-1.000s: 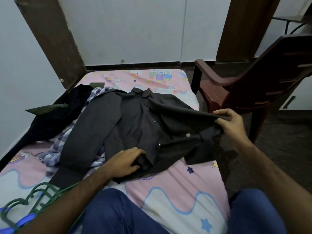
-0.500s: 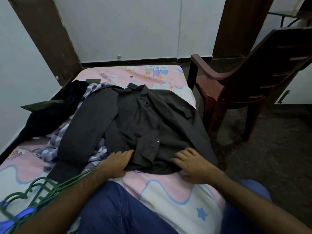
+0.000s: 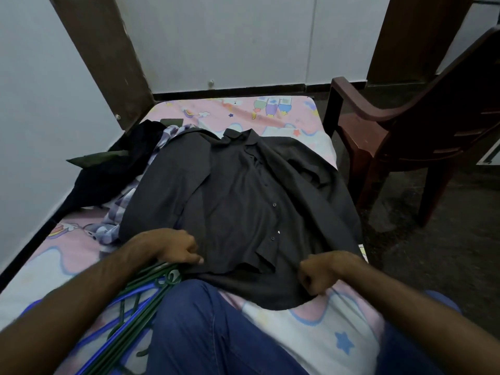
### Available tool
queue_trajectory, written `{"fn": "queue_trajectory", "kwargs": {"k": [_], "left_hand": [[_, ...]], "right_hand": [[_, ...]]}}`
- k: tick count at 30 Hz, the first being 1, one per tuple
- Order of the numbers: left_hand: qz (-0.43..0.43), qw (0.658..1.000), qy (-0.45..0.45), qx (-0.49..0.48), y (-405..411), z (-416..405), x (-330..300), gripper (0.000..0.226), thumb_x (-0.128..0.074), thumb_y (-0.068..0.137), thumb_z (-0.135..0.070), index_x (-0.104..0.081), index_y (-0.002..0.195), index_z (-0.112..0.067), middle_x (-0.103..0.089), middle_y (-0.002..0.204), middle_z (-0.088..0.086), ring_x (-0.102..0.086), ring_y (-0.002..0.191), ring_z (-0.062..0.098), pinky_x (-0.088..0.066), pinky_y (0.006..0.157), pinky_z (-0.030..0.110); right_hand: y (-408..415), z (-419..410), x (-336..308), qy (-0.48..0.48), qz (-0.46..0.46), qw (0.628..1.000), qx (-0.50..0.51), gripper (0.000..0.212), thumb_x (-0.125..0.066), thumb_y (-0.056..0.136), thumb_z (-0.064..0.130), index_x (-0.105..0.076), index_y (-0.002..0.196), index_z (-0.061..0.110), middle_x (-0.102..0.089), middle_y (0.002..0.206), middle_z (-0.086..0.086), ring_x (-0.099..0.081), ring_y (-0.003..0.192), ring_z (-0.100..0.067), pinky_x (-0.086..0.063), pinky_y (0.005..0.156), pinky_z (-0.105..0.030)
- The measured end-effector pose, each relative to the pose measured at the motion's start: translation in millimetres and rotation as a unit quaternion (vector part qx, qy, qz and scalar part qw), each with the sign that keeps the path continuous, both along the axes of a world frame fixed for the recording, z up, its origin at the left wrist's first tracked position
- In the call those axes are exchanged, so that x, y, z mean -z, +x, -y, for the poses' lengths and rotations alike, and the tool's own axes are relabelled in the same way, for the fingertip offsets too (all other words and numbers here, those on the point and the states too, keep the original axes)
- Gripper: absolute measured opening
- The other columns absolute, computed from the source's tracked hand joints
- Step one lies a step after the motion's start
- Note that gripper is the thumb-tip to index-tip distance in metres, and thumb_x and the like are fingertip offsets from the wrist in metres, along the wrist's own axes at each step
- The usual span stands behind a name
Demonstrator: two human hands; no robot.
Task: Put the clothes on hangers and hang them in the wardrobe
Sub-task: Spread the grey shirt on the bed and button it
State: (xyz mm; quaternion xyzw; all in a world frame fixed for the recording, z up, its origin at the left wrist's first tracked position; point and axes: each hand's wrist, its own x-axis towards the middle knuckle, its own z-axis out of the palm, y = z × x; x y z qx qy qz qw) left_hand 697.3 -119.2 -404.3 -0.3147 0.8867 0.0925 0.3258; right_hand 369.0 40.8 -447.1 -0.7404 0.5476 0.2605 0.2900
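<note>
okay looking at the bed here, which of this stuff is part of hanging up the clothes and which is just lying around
For the job:
dark shirt, gripped at the hem by left hand and right hand
checked shirt
black garment
hangers, green and blue

Just lying about:
chair
bedsheet
green item, unclear what it is

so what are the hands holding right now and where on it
Both grip the dark grey shirt at its bottom hem: left hand at the hem's left side, right hand at its right.
</note>
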Motion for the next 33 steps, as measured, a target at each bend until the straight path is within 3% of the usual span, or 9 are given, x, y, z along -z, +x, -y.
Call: {"fn": "queue_trajectory", "kwargs": {"k": [4,9,11,14,18,22,25,29,33], "left_hand": [[-0.126,0.972,-0.181,0.088,-17,0,25,0.028,-0.047,0.097,-0.051,-0.055,0.104,-0.025,-0.055,0.114,-0.004,-0.059,0.105,0.019,-0.035,0.074,0.033],[-0.009,0.998,-0.057,-0.005,-20,-4,51,0.089,-0.055,0.072,-0.085,-0.043,0.133,-0.021,-0.051,0.133,0.0,-0.058,0.115,0.024,-0.046,0.091,0.04],[-0.005,0.996,-0.084,0.034,-17,-8,58,0.086,-0.055,0.075,-0.083,-0.042,0.134,-0.022,-0.053,0.133,0.003,-0.06,0.112,0.027,-0.049,0.089,0.041],[-0.023,0.985,-0.146,0.092,-19,-14,62,0.074,-0.05,0.086,-0.073,-0.038,0.136,-0.02,-0.059,0.127,0.008,-0.063,0.106,0.03,-0.048,0.085,0.042],[-0.012,0.961,-0.216,0.174,-37,-25,67,0.067,-0.047,0.094,-0.062,-0.034,0.14,-0.016,-0.066,0.118,0.013,-0.066,0.101,0.034,-0.04,0.076,0.039],[-0.011,0.941,-0.244,0.235,-44,-27,73,0.033,-0.043,0.09,-0.029,-0.051,0.12,-0.018,-0.073,0.089,0.005,-0.071,0.073,0.025,-0.038,0.064,0.033],[-0.032,0.927,-0.255,0.272,-31,-24,72,0.027,-0.036,0.078,-0.022,-0.06,0.091,-0.025,-0.062,0.056,-0.003,-0.057,0.04,0.017,-0.035,0.05,0.025],[-0.107,0.901,-0.303,0.29,-8,-20,47,0.03,-0.036,0.078,-0.017,-0.062,0.092,-0.022,-0.06,0.061,-0.001,-0.056,0.042,0.021,-0.038,0.05,0.027],[-0.147,0.897,-0.333,0.25,31,-18,18,0.032,-0.038,0.078,-0.017,-0.062,0.1,-0.02,-0.061,0.064,-0.001,-0.059,0.046,0.022,-0.041,0.05,0.031]], "right_hand": [[23,5,2,-0.172,0.062,0.98,0.083,0.018,-0.052,0.089,0.027,-0.063,0.093,0.013,-0.068,0.11,-0.011,-0.066,0.102,-0.035,-0.051,0.076,-0.036],[52,22,-6,-0.22,-0.016,0.966,0.137,0.029,-0.049,0.09,0.025,-0.062,0.112,0.011,-0.064,0.124,-0.011,-0.065,0.111,-0.035,-0.047,0.082,-0.036],[56,28,-7,-0.22,-0.019,0.969,0.112,0.033,-0.049,0.09,0.023,-0.062,0.117,0.008,-0.063,0.126,-0.012,-0.064,0.114,-0.035,-0.049,0.087,-0.037],[56,32,7,-0.259,0.129,0.954,0.077,0.023,-0.051,0.09,0.02,-0.058,0.111,0.013,-0.055,0.119,-0.009,-0.06,0.108,-0.034,-0.049,0.085,-0.041],[54,27,33,-0.229,0.145,0.957,0.099,0.077,-0.058,0.094,0.037,-0.015,0.157,0.029,-0.04,0.138,-0.006,-0.06,0.111,-0.033,-0.05,0.086,-0.042],[47,20,49,-0.244,0.091,0.958,0.123,0.093,-0.056,0.097,0.05,0.016,0.155,0.05,-0.043,0.143,-0.01,-0.062,0.114,-0.039,-0.051,0.093,-0.044],[48,27,49,-0.25,0.089,0.956,0.122,0.094,-0.058,0.095,0.046,0.017,0.151,0.058,-0.047,0.148,-0.011,-0.059,0.121,-0.039,-0.05,0.098,-0.045],[50,51,35,-0.241,0.028,0.969,0.047,0.108,-0.071,0.089,0.038,0.013,0.153,0.056,-0.058,0.139,-0.009,-0.061,0.121,-0.033,-0.05,0.093,-0.042],[70,69,17,-0.305,0.022,0.949,0.073,0.072,-0.049,0.097,0.024,-0.015,0.157,0.045,-0.064,0.128,-0.01,-0.065,0.11,-0.035,-0.049,0.085,-0.04]]}}
